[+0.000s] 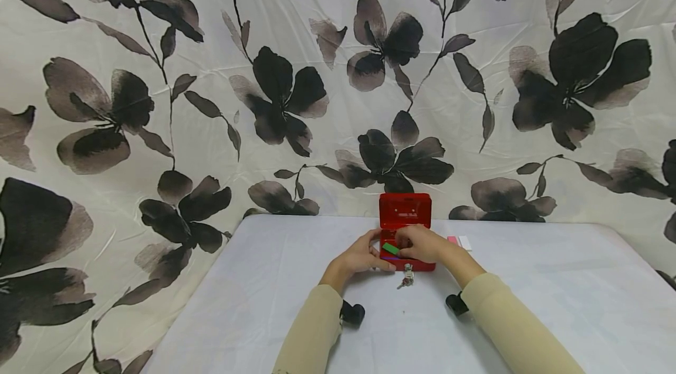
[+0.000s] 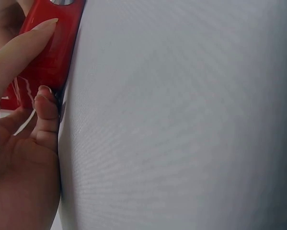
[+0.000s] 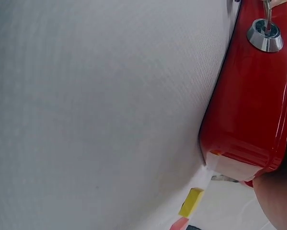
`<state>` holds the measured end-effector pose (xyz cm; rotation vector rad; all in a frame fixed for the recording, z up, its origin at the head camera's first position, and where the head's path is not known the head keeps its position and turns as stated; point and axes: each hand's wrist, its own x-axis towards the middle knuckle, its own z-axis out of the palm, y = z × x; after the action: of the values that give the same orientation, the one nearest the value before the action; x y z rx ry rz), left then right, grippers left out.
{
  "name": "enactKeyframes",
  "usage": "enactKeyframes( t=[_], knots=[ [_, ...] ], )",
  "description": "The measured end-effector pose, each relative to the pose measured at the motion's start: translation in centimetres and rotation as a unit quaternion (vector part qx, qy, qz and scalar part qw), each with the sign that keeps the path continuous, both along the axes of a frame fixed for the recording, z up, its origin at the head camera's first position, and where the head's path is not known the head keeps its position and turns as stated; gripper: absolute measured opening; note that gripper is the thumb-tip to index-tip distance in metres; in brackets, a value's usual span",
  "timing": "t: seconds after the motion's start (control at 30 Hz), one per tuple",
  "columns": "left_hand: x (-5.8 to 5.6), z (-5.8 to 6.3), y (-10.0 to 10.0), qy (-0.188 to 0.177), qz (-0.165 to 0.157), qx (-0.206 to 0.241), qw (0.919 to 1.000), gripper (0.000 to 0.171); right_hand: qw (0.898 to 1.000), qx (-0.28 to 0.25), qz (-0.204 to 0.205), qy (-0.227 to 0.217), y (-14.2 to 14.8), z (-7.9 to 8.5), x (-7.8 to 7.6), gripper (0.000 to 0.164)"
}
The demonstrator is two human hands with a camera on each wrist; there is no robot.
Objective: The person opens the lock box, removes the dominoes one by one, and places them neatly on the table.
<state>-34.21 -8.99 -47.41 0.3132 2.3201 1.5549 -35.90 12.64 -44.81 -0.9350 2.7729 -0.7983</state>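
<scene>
A red cash box (image 1: 405, 209) stands with its lid raised at the far part of the table. My left hand (image 1: 359, 255) holds its left front corner, the thumb lying on the front face and the fingers at the side, as the left wrist view shows. Over the open box, my right hand (image 1: 419, 243) reaches down and pinches the end of a green block (image 1: 391, 249). Something purple (image 1: 389, 258) shows below that block; the rest of the inside is mostly hidden. In the front lock (image 3: 265, 36) sits a key, with more keys (image 1: 405, 280) hanging below.
Right of the box lie a pink block (image 1: 452, 239) and a white block (image 1: 465, 243); a yellow block (image 3: 191, 202) shows in the right wrist view. A white cloth covers the table (image 1: 253, 303), and a flowered curtain (image 1: 327, 104) hangs behind it.
</scene>
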Motion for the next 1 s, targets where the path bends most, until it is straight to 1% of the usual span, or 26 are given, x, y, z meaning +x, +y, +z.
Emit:
enactKeyframes(
  t=[0.1,0.17,0.3,0.47,0.7,0.83,1.0],
  knots=[
    [0.0,0.0,0.1,-0.001,-0.001,0.001,1.0,0.097,1.0,-0.012,0.011,-0.002,-0.1,-0.1,-0.1,0.028],
    [0.0,0.0,0.1,-0.002,-0.003,0.003,1.0,0.097,1.0,-0.018,0.015,-0.007,-0.2,0.0,-0.1,0.033],
    [0.0,-0.1,0.2,-0.003,-0.004,0.006,1.0,0.099,0.999,-0.021,0.022,-0.01,-0.5,0.2,-0.1,0.035],
    [-0.2,-0.1,0.2,-0.004,-0.009,0.012,0.9999,0.099,0.999,-0.009,0.03,-0.007,-0.8,0.3,-0.3,0.035],
    [-0.2,-0.1,0.1,-0.007,-0.012,0.019,0.9997,0.099,1.0,0.006,0.015,-0.022,-1.2,0.3,-0.3,0.039],
    [-0.2,-0.1,0.0,-0.006,-0.01,0.016,0.9998,0.1,0.999,0.014,-0.001,-0.031,-1.3,0.3,-0.4,0.038],
    [-0.1,-0.1,0.0,-0.004,-0.008,0.016,0.9998,0.1,0.999,0.014,-0.01,-0.033,-1.4,0.3,-0.3,0.036]
  ],
)
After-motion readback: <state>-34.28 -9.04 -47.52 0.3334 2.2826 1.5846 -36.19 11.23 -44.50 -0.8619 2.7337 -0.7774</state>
